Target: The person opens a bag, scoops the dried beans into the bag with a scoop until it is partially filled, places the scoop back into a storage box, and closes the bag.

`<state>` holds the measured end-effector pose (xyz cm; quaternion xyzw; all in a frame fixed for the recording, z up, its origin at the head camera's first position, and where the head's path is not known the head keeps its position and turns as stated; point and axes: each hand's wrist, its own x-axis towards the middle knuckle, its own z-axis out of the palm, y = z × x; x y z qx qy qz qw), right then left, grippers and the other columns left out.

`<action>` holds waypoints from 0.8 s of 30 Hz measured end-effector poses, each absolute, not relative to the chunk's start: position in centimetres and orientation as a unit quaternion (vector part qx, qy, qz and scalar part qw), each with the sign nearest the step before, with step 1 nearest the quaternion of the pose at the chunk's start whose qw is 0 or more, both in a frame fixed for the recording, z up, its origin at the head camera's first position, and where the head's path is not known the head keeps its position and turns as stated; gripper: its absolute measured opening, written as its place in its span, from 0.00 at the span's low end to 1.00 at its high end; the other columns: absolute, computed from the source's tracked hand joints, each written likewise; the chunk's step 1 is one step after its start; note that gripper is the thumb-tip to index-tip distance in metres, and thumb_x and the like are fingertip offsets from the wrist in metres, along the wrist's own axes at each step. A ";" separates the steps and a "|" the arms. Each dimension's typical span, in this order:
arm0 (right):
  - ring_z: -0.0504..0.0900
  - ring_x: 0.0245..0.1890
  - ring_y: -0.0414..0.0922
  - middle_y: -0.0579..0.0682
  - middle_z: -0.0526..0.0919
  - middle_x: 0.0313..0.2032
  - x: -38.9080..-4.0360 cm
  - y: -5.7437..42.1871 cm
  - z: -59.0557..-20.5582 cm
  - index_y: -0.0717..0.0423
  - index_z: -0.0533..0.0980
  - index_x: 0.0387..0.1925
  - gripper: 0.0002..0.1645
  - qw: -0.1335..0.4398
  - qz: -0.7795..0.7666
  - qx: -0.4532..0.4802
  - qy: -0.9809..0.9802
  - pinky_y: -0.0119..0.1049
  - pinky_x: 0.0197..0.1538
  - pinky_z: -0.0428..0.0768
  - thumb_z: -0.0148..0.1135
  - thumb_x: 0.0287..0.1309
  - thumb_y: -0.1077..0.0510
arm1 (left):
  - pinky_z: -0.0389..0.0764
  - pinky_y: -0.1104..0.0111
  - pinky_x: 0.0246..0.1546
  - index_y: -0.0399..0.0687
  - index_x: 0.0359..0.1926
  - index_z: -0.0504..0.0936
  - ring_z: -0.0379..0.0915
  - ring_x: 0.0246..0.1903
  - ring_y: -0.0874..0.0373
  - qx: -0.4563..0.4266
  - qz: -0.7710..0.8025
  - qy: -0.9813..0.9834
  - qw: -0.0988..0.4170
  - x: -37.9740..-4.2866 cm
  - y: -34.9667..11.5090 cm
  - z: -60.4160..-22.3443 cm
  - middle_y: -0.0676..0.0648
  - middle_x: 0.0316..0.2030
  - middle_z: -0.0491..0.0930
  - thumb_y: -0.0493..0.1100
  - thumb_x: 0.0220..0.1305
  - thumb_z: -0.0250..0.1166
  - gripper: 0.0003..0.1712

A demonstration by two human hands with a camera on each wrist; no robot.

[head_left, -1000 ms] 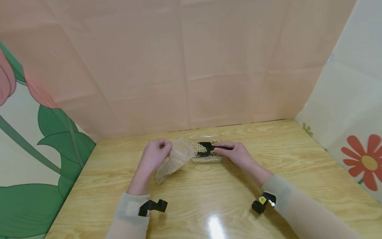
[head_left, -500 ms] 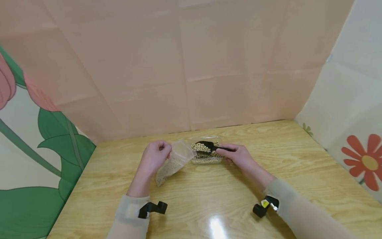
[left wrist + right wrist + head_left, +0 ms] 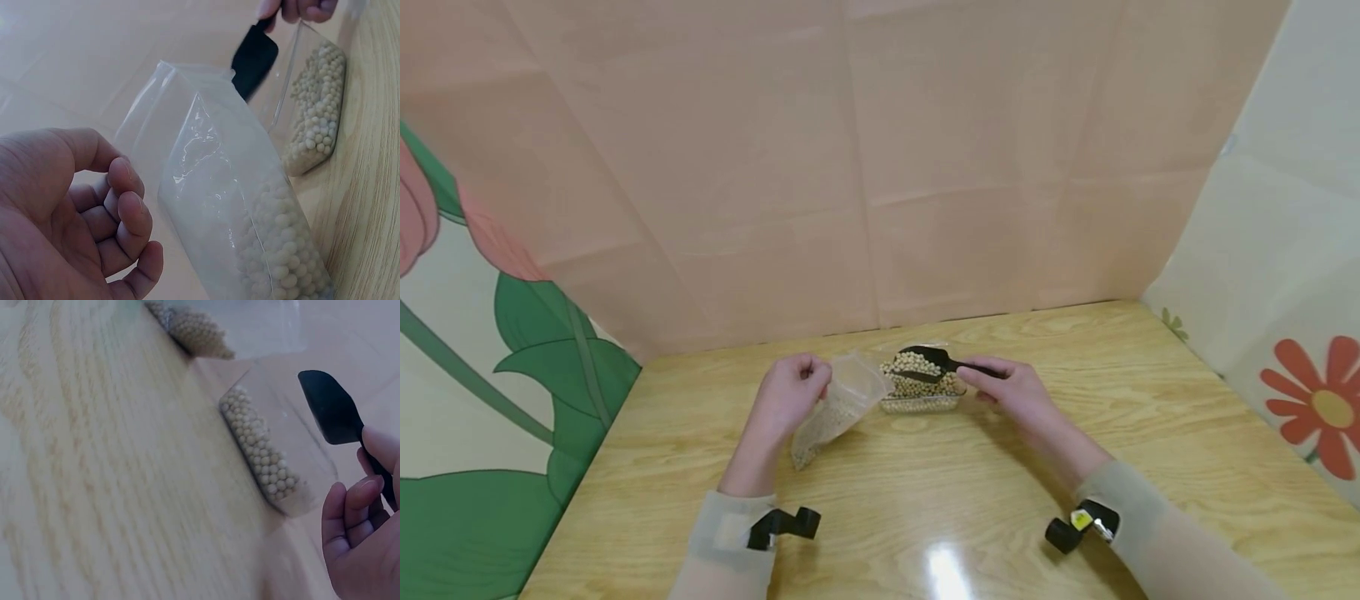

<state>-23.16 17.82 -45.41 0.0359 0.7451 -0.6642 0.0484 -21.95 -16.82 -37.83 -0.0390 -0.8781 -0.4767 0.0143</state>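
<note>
My left hand (image 3: 788, 392) pinches the upper edge of a clear zip bag (image 3: 206, 144). Pale round beans (image 3: 284, 244) lie in the bag's lower part, and its mouth stands toward the container. Between thumb and fingers, my right hand (image 3: 1011, 392) grips the handle of a black scoop (image 3: 331, 409). A heap of beans (image 3: 916, 363) fills the scoop, which is over the clear plastic container (image 3: 921, 406). More of the same beans (image 3: 256, 447) lie inside that container, right of the bag. From the right wrist view only the scoop's dark outside shows.
The wood-grain table (image 3: 880, 517) runs back to a wall covered in pink sheeting (image 3: 865, 167). Flower-printed panels stand at the left and right. Each sleeve carries a small black wrist camera, the left one (image 3: 784, 525) hanging over the table.
The scoop has risen out of the beans in the container and shifted slightly right, now heaped with beans. My right hand moved right with it. The left hand and bag have stayed nearly still.
</note>
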 end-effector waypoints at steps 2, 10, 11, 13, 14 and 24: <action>0.87 0.48 0.48 0.51 0.85 0.65 -23.0 17.8 -45.0 0.55 0.83 0.70 0.36 0.048 -0.666 0.033 0.744 0.36 0.52 0.84 0.79 0.67 0.42 | 0.67 0.64 0.25 0.43 0.32 0.83 0.65 0.22 0.55 -0.039 -0.477 -0.878 0.015 -21.9 -16.8 -37.8 0.47 0.27 0.81 0.41 0.72 0.58 0.12; 0.84 0.41 0.46 0.48 0.85 0.35 -22.4 17.5 -43.2 0.56 0.83 0.68 0.35 0.038 -0.655 -0.001 0.755 0.51 0.69 0.70 0.78 0.67 0.41 | 0.67 0.64 0.24 0.43 0.32 0.83 0.64 0.22 0.55 -0.045 -0.475 -0.879 0.019 -21.9 -16.8 -37.8 0.47 0.27 0.81 0.42 0.72 0.58 0.13; 0.83 0.40 0.46 0.47 0.83 0.32 -22.4 17.5 -43.1 0.56 0.83 0.67 0.35 0.038 -0.654 -0.003 0.756 0.53 0.70 0.69 0.78 0.67 0.41 | 0.67 0.64 0.24 0.43 0.32 0.83 0.64 0.22 0.55 -0.045 -0.474 -0.879 0.020 -22.0 -16.8 -37.8 0.47 0.27 0.81 0.42 0.72 0.58 0.13; 0.83 0.40 0.46 0.45 0.81 0.30 -22.3 17.3 -42.7 0.57 0.83 0.68 0.36 0.039 -0.650 -0.011 0.759 0.54 0.71 0.68 0.78 0.67 0.42 | 0.67 0.64 0.24 0.43 0.32 0.83 0.64 0.22 0.55 -0.046 -0.473 -0.880 0.021 -22.0 -16.7 -37.8 0.47 0.27 0.81 0.41 0.72 0.58 0.12; 0.82 0.40 0.46 0.45 0.81 0.30 -22.2 17.2 -42.5 0.57 0.82 0.68 0.36 0.041 -0.650 -0.014 0.759 0.55 0.70 0.69 0.78 0.68 0.42 | 0.66 0.64 0.24 0.43 0.32 0.83 0.64 0.22 0.55 -0.046 -0.472 -0.880 0.021 -22.0 -16.7 -37.8 0.47 0.27 0.81 0.41 0.72 0.58 0.12; 0.80 0.38 0.45 0.46 0.83 0.32 -21.8 15.7 -41.1 0.54 0.84 0.67 0.34 0.046 -0.642 -0.031 0.765 0.45 0.53 0.78 0.79 0.66 0.43 | 0.67 0.64 0.25 0.46 0.30 0.82 0.66 0.23 0.55 -0.043 -0.471 -0.881 0.024 -22.2 -16.7 -38.0 0.47 0.26 0.82 0.40 0.71 0.59 0.11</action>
